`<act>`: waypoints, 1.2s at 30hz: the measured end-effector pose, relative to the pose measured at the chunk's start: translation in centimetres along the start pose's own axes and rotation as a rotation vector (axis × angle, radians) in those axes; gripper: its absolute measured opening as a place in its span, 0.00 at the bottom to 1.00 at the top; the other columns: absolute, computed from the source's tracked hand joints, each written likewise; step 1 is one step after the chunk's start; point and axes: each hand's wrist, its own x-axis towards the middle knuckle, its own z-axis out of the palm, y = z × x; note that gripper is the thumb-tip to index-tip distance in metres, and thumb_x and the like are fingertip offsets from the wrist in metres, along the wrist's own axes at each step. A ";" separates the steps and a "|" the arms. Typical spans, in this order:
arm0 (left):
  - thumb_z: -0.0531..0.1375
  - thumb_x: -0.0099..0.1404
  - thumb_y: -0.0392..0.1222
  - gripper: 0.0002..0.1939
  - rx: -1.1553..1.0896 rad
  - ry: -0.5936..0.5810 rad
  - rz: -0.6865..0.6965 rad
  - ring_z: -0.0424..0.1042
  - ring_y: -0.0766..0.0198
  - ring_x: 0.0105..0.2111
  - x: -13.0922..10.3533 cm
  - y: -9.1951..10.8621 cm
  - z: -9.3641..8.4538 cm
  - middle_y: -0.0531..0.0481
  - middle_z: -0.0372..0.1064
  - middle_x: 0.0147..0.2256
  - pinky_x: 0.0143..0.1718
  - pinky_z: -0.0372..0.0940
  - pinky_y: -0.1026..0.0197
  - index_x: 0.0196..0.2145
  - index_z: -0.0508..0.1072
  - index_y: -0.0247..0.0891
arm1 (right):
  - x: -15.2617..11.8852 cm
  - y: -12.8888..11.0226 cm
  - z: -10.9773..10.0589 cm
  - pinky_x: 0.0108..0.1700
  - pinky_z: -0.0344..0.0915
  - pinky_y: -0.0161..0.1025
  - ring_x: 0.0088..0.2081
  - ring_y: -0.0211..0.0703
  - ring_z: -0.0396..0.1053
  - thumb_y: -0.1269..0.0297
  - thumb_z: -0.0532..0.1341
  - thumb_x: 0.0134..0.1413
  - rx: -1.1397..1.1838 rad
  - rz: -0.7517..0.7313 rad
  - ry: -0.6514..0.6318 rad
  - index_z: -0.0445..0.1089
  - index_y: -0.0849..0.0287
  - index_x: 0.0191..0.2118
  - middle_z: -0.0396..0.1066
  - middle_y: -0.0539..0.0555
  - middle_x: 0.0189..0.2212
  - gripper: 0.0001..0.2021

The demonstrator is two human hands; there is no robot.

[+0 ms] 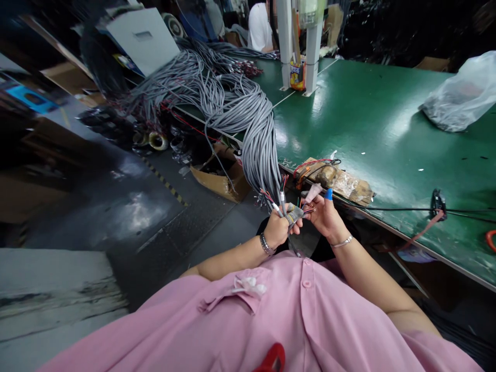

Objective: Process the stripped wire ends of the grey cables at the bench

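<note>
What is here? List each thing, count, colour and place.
cables: many, grey, heaped over table edge
table: one, green, right
posts: two, white, on table
packet: one, orange, between posts
bag: one, whitish, table's right
board: one, brown, table's edge
boxes: several, brown, on floor
case: one, grey, upper left
person: one, white clothing, top
shirt: one, pink, bottom
left hand: one, grey finger cover, holding cables
right hand: one, blue thumb cover, beside cables

Plastic bag (462, 98) cropped at right.

And there's the clear plastic bag (461, 95) on the green tabletop's (368, 108) far right, a snack packet (297, 75) against the post (285, 46)!
</note>
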 end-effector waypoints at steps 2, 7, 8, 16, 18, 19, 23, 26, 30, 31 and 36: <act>0.63 0.58 0.50 0.16 0.043 -0.010 0.023 0.66 0.72 0.14 -0.2 -0.3 -0.3 0.53 0.70 0.20 0.13 0.52 0.70 0.27 0.68 0.34 | -1.3 0.4 -0.2 0.29 0.64 0.35 0.27 0.36 0.65 0.37 0.62 0.45 -0.107 0.000 -0.026 0.72 0.57 0.36 0.70 0.51 0.28 0.25; 0.62 0.59 0.52 0.17 0.180 -0.055 0.083 0.68 0.71 0.16 -0.5 -0.9 -0.5 0.50 0.70 0.22 0.15 0.54 0.70 0.26 0.68 0.34 | -3.5 1.7 0.3 0.27 0.58 0.33 0.24 0.32 0.58 0.56 0.67 0.50 -0.327 -0.169 0.087 0.72 0.56 0.34 0.65 0.46 0.22 0.10; 0.62 0.59 0.52 0.17 0.210 -0.076 0.083 0.68 0.70 0.16 -0.5 -0.9 -0.5 0.50 0.70 0.21 0.15 0.55 0.70 0.26 0.69 0.33 | -3.7 1.7 0.4 0.27 0.57 0.33 0.24 0.32 0.58 0.57 0.67 0.49 -0.360 -0.199 0.110 0.72 0.56 0.33 0.66 0.46 0.23 0.09; 0.64 0.57 0.50 0.16 0.298 -0.253 -0.037 0.69 0.68 0.16 -0.2 -0.3 -0.9 0.49 0.71 0.21 0.14 0.56 0.70 0.28 0.71 0.31 | -3.2 -0.2 0.8 0.27 0.59 0.34 0.24 0.34 0.62 0.56 0.67 0.48 -0.647 -0.190 0.011 0.74 0.58 0.30 0.69 0.48 0.22 0.10; 0.63 0.58 0.51 0.17 0.247 -0.212 -0.028 0.69 0.68 0.16 -0.1 -0.5 -1.0 0.49 0.70 0.20 0.14 0.55 0.70 0.26 0.70 0.32 | -3.0 0.1 0.8 0.28 0.60 0.34 0.25 0.34 0.62 0.57 0.67 0.48 -0.616 -0.194 0.049 0.74 0.58 0.31 0.70 0.48 0.24 0.10; 0.63 0.58 0.51 0.17 0.221 -0.186 -0.026 0.69 0.69 0.15 -0.1 -0.6 -1.0 0.49 0.70 0.20 0.14 0.55 0.70 0.25 0.70 0.32 | -2.9 0.3 0.8 0.28 0.60 0.33 0.25 0.34 0.62 0.57 0.68 0.47 -0.591 -0.191 0.065 0.74 0.58 0.32 0.70 0.48 0.24 0.10; 0.63 0.57 0.52 0.18 0.159 -0.113 -0.025 0.68 0.69 0.15 0.0 -1.0 -0.9 0.49 0.69 0.19 0.13 0.53 0.70 0.23 0.69 0.32 | -3.0 1.0 0.6 0.27 0.60 0.33 0.24 0.33 0.61 0.58 0.68 0.46 -0.521 -0.190 0.100 0.74 0.58 0.31 0.69 0.47 0.24 0.09; 0.64 0.56 0.52 0.18 0.130 -0.078 -0.029 0.68 0.69 0.15 0.0 -1.1 -0.8 0.49 0.70 0.20 0.13 0.52 0.70 0.23 0.70 0.32 | -3.1 1.2 0.6 0.26 0.59 0.33 0.24 0.32 0.60 0.59 0.68 0.46 -0.500 -0.198 0.131 0.74 0.58 0.30 0.68 0.47 0.24 0.09; 0.65 0.55 0.53 0.19 0.086 -0.032 -0.048 0.68 0.69 0.15 0.1 -1.1 -0.6 0.50 0.70 0.20 0.13 0.53 0.69 0.25 0.70 0.32 | -3.1 1.3 0.8 0.26 0.58 0.32 0.24 0.32 0.59 0.59 0.69 0.46 -0.478 -0.199 0.178 0.73 0.57 0.29 0.68 0.47 0.24 0.09; 0.65 0.55 0.53 0.19 0.077 -0.023 -0.050 0.68 0.69 0.15 0.2 -1.1 -0.6 0.49 0.70 0.20 0.13 0.53 0.69 0.25 0.70 0.32 | -3.1 1.4 0.9 0.26 0.58 0.32 0.24 0.32 0.59 0.59 0.69 0.46 -0.474 -0.201 0.183 0.73 0.58 0.29 0.67 0.47 0.23 0.09; 0.66 0.53 0.54 0.19 0.047 0.007 -0.062 0.67 0.69 0.14 0.0 -0.7 -0.5 0.50 0.69 0.19 0.12 0.52 0.69 0.24 0.70 0.32 | -2.9 1.6 0.6 0.27 0.59 0.33 0.24 0.32 0.59 0.56 0.69 0.46 -0.405 -0.179 0.157 0.72 0.58 0.29 0.65 0.46 0.22 0.11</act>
